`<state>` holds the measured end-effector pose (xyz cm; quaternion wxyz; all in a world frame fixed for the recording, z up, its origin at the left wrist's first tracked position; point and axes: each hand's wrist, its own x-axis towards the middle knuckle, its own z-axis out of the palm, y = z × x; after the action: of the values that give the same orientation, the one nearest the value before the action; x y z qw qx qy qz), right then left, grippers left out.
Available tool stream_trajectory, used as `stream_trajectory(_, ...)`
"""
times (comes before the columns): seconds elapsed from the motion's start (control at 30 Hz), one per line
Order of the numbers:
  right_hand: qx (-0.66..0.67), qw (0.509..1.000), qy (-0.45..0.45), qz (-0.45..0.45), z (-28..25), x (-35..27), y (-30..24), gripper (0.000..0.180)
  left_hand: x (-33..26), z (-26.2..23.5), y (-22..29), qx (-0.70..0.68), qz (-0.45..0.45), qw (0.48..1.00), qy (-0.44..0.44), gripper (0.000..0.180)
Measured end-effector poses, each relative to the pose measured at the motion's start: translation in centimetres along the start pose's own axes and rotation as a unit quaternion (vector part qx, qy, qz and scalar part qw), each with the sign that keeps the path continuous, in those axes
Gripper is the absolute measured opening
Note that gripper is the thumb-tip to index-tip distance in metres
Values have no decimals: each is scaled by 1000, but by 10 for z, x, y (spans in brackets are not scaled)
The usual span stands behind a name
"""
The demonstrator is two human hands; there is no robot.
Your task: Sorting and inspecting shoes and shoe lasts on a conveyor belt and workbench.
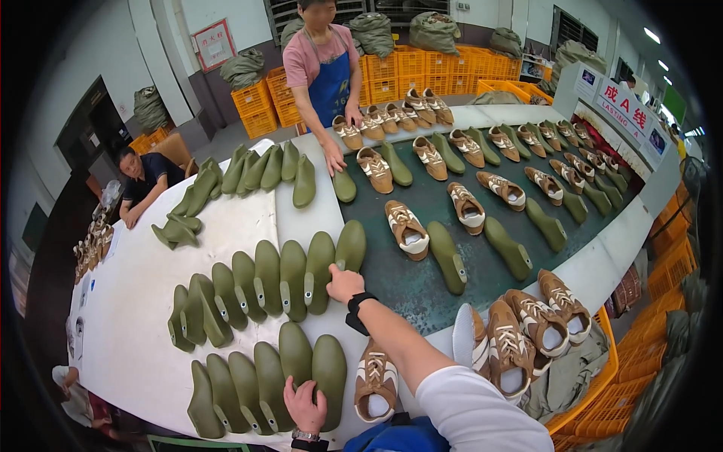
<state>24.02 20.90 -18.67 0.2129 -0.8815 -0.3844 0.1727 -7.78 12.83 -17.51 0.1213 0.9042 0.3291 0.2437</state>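
Last [351,242] pinched by right hand [346,285], left hand [306,407] loosely open; some shoes [405,226] paired with lasts [446,256], rows [266,275] left unpaired.

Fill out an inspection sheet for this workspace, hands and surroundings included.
Surface: white tabletop adjoining a dark-green flat surface.
Job's things: olive-green foot-shaped lasts and brown-and-white lace-up shoes, in rows.
Clutter: crumpled grey cloth in an orange plastic crate.
Hands: right hand touches the middle row's right-end last; left hand is at the nearest row's right end.
Cables: nothing seen.
Surroundings: blue-aproned co-worker opposite; stacked orange plastic crates behind.
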Motion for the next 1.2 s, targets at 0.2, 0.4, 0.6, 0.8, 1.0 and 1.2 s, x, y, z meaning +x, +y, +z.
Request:
stream_trajectory(0.2, -22, 992, -18, -123, -38, -31, 78, 29, -5, -6, -1, -3, -2, 1000, 10, 21)
stream_trajectory(0.4, -23, 989, -102, -100, -32, -111, 155, 25, -2, 5, -7, -6, 27, 1000, 5, 20)
stream_trajectory(0.6, -42, 996, -32, -75, -34, -168, 126, 52, -13, -1, -7, 0, 14, 1000, 6, 19)
stream_trajectory(0.8, 100, 977, -162, -92, -32, -283, 101, 53, -11, 6, 13, 61, 149, 986, -50, 29)
stream_trajectory(1.0, 138, 977, -129, -100, 21, -308, 91, 69, -16, 38, 66, -72, 169, 960, -210, 62)
stream_trajectory(1.2, 109, 990, -30, -78, 11, -314, 72, 66, 1, 51, 51, -103, 109, 966, -210, 58)
